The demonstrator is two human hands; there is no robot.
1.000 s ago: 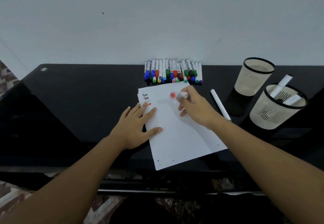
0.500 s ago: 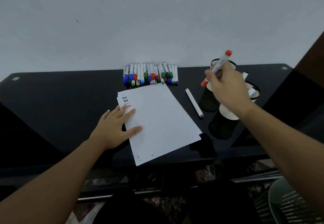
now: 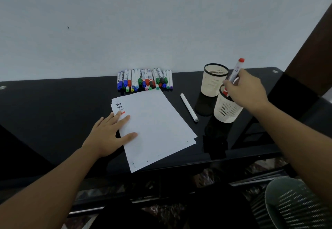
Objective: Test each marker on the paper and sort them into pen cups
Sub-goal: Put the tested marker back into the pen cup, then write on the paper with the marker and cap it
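My right hand (image 3: 246, 90) grips a red-capped marker (image 3: 235, 72), held steeply with its lower end inside the rim of the nearer pen cup (image 3: 226, 111). A second, empty-looking pen cup (image 3: 213, 80) stands just behind it. My left hand (image 3: 109, 134) lies flat, fingers spread, on the left edge of the white paper (image 3: 154, 126), which bears black and red test marks at its top left. A row of several capped markers (image 3: 144, 80) lies at the back by the wall. One white marker (image 3: 189, 107) lies alone between paper and cups.
The black glossy table (image 3: 53, 112) ends at a front edge below the paper. A grey wall rises right behind the marker row. A mesh chair back (image 3: 298, 205) shows at the bottom right, and a dark post stands at the far right.
My right hand carried the red marker from the paper over to the cups and lowered its tip into the nearer cup. The view swung right. My left hand stayed on the paper.
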